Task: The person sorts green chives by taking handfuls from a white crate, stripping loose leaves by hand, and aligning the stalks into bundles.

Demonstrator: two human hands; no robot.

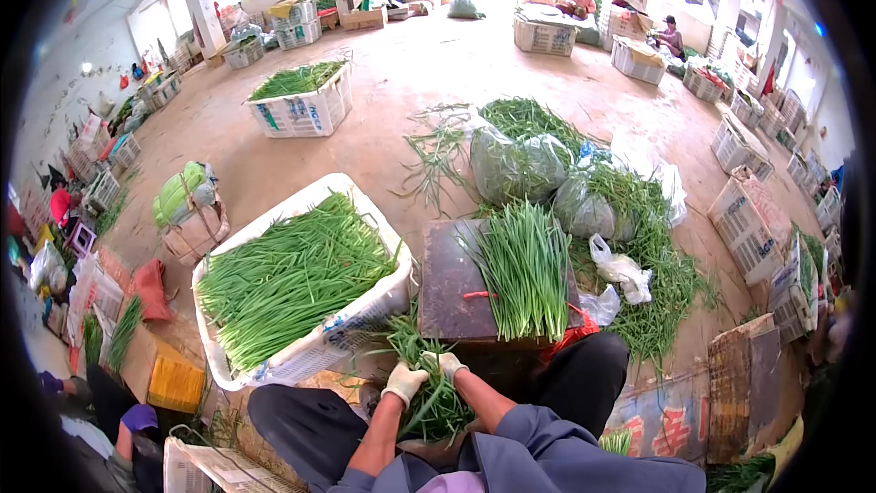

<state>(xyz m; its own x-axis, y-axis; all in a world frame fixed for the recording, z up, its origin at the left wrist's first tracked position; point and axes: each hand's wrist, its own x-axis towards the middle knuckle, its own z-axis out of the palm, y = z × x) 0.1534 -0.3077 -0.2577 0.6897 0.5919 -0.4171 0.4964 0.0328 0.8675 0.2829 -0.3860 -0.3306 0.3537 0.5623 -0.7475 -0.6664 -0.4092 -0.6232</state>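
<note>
Both my hands wear pale gloves and are low in the middle of the view, between my knees. My left hand (404, 383) is closed round a bunch of loose green stalks (433, 413). Close beside it, my right hand (444, 365) is closed on the same stalks. Just beyond stands a dark low table (447, 279) with a neat bundle of green stalks (522, 269) on its right part and a red tie (477, 295) near the bundle. To the left, a white crate (301, 367) is filled with green stalks (297, 274).
Clear bags of greens (516, 164) and scattered stalks (671, 301) lie right of the table. Another crate (306, 114) stands ahead. At lower left are a co-worker's purple-gloved hand (140, 417) and a yellow box (175, 383). Several people sit farther off.
</note>
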